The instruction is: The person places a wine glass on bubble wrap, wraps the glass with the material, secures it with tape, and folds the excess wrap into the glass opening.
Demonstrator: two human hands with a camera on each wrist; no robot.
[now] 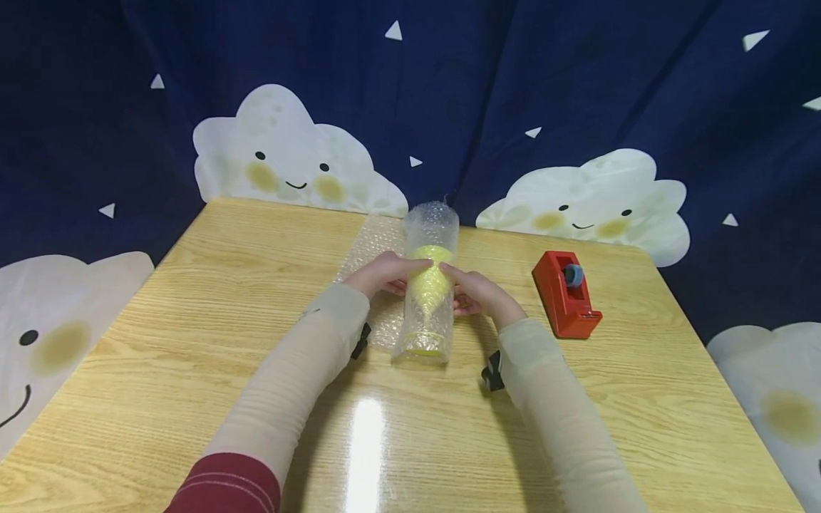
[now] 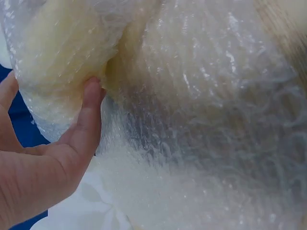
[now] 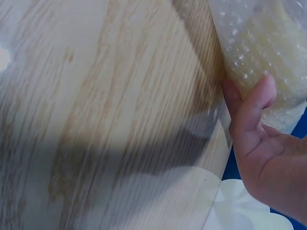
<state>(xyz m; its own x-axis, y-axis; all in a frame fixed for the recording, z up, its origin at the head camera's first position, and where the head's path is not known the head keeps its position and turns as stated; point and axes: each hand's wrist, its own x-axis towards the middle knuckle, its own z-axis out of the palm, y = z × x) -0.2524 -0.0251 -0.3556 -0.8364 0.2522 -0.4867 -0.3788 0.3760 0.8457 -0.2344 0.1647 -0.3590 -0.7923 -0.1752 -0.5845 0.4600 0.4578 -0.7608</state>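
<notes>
A yellow object (image 1: 431,285), wide at the top and narrowing to a stem above a round base, shows through a roll of bubble wrap (image 1: 432,221) around it. The roll lies on the table, pointing away from me. From its left side my left hand (image 1: 388,271) grips it, thumb on top and fingers low at the side. My right hand (image 1: 477,291) holds the opposite side the same way, the two thumb tips close together. A flat flap of bubble wrap (image 1: 370,246) spreads out to the left under my left hand. In the left wrist view the wrap (image 2: 201,96) fills most of the picture.
On the right of the wooden table (image 1: 256,285) stands a red tape dispenser (image 1: 558,306) with a small blue-grey roll (image 1: 573,275) in it. A dark blue curtain (image 1: 449,85) with cloud pictures hangs right behind the table's far edge.
</notes>
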